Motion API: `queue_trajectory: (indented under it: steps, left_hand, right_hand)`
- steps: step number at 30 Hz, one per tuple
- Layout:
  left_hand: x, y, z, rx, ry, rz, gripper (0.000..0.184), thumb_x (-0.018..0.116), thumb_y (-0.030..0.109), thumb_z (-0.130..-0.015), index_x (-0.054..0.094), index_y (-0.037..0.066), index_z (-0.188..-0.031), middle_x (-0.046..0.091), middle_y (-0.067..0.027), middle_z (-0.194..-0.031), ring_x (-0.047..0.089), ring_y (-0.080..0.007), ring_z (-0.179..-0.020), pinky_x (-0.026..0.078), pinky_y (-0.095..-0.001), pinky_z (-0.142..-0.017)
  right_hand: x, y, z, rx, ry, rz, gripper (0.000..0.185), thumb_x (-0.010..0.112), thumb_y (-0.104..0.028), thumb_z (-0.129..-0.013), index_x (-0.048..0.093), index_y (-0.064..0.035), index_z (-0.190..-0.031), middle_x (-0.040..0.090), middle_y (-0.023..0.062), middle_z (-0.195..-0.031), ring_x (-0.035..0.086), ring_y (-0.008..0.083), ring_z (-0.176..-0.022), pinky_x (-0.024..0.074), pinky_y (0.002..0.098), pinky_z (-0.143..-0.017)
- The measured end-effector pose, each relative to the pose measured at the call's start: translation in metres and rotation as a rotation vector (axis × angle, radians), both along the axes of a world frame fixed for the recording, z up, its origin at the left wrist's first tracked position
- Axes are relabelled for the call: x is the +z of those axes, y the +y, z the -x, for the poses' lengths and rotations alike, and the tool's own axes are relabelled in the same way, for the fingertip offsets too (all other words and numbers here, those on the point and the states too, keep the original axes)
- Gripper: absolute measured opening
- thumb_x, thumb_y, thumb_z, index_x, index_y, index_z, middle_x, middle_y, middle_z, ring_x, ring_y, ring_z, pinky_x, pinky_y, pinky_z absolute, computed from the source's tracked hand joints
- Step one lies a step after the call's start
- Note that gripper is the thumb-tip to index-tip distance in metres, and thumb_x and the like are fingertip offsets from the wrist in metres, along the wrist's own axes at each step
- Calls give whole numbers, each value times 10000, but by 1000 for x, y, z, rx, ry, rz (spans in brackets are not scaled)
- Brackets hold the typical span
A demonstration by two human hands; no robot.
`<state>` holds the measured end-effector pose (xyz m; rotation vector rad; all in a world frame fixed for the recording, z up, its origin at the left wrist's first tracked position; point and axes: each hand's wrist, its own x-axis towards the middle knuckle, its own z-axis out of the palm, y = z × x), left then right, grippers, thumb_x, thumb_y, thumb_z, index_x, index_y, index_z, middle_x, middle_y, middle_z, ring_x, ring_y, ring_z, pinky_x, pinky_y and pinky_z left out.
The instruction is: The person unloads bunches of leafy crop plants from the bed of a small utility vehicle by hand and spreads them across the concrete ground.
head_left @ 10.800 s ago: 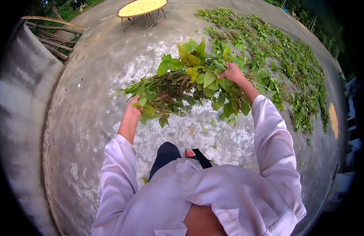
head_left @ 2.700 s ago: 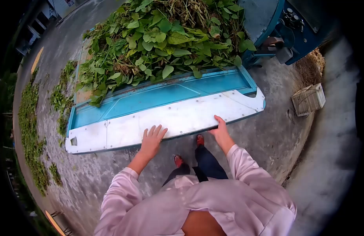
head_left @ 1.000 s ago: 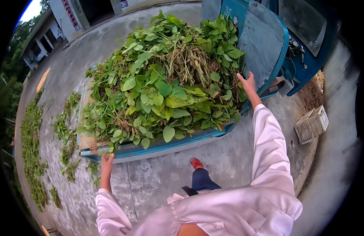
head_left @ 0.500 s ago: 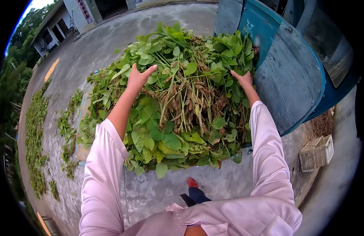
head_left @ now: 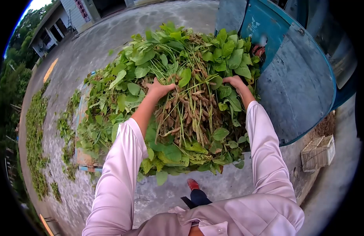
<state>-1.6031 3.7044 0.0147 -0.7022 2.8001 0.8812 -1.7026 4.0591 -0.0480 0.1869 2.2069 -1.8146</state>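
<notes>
My left hand (head_left: 160, 89) rests on the left side of a bunch of pod-bearing stems, its thumb stretched to the right and apart from the fingers, which lie partly among leaves. On the bunch's right side is my right hand (head_left: 237, 84); leaves hide part of its fingers, so its grip is unclear. Between and below the hands hang brown pods (head_left: 193, 114) on green stems. Broad green leaves (head_left: 142, 57) surround them in a thick heap on a blue cart bed, whose edge (head_left: 89, 169) shows at the lower left.
Blue-grey metal panels (head_left: 297, 86) of the vehicle stand right of the heap. A pale crate (head_left: 318, 153) sits on the concrete at the right. More cut plants (head_left: 35, 145) lie spread along the ground at the left. Beyond the yard is a building (head_left: 58, 29).
From over the heap's upper left, my left hand has moved right and down onto the pod-bearing bunch. My right hand has shifted slightly left and down against the leaves. Earlier, both hands were at the cart's edge panel.
</notes>
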Motion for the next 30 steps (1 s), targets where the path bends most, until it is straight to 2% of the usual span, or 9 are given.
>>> queue_trajectory:
  steps: [4, 6, 8, 10, 16, 18, 23, 27, 30]
  left_hand:
    - [-2, 4, -19, -35, 108, -16, 1082, 705, 560, -550, 221, 28, -1358, 162, -333, -1347, 404, -402, -1162, 370, -380, -952]
    - [-9, -1, -23, -60, 120, -43, 1035, 713, 533, -565, 255, 25, -1342, 217, -323, -1331, 438, -394, -1126, 389, -380, -932]
    - [-10, -2, -36, -70, 254, -30, 871, 732, 441, -605, 381, -33, -1246, 506, -272, -1119, 545, -343, -990, 446, -367, -846]
    - [-4, -6, -53, -121, 328, -131, 743, 735, 354, -629, 436, -51, -1175, 576, -240, -1011, 580, -325, -925, 461, -360, -810]
    - [-35, -13, -72, -247, 421, -103, 636, 692, 266, -665, 441, -71, -1142, 556, -237, -1023, 552, -341, -961, 442, -382, -828]
    - [-58, -18, -59, -180, 455, -1, 579, 704, 307, -685, 497, -24, -1112, 615, -194, -937, 593, -282, -896, 437, -348, -820]
    - [-23, -9, -61, -90, 182, -94, 1037, 743, 537, -567, 237, 33, -1319, 323, -275, -1240, 424, -371, -1113, 386, -374, -920]
    - [-12, 5, -69, -6, 238, -87, 844, 715, 331, -605, 323, 71, -1306, 329, -257, -1230, 445, -369, -1086, 397, -360, -917]
    - [2, 16, -92, -51, 229, -72, 733, 670, 282, -674, 345, 68, -1295, 343, -239, -1222, 491, -368, -1022, 422, -384, -875]
  right_hand:
    - [33, -51, -29, 27, 83, 41, 337, 684, -157, -607, 587, 120, -773, 616, 135, -782, 590, 205, -657, 449, 322, -593]
    - [17, -73, -25, 83, 204, -263, 364, 671, -179, -638, 587, 124, -820, 615, 139, -807, 577, 190, -711, 440, 321, -617]
    - [32, -88, -47, 119, 205, -118, 391, 681, -210, -648, 588, 122, -833, 617, 143, -800, 563, 176, -722, 436, 320, -631]
    - [41, -95, -67, 187, 266, -79, 393, 699, -229, -644, 600, 106, -824, 621, 118, -790, 549, 157, -689, 433, 311, -629]
    - [21, -87, -83, 315, 258, -126, 394, 669, -255, -674, 620, 16, -956, 619, 83, -920, 546, 165, -823, 411, 296, -756]
    - [61, -87, -96, 431, -45, 125, 456, 555, -317, -781, 553, -28, -1133, 552, 71, -1129, 514, 151, -994, 374, 279, -872]
    - [48, -93, -68, 543, -15, -122, 437, 498, -253, -815, 516, -12, -1180, 553, 69, -1133, 528, 147, -968, 394, 279, -844]
    - [51, -105, -68, 320, 10, -367, 546, 684, -285, -665, 559, 109, -1021, 602, 161, -1002, 581, 192, -869, 433, 305, -766]
    - [49, -106, -90, 231, 87, -384, 567, 682, -290, -658, 541, 145, -993, 602, 177, -957, 561, 203, -858, 433, 313, -734]
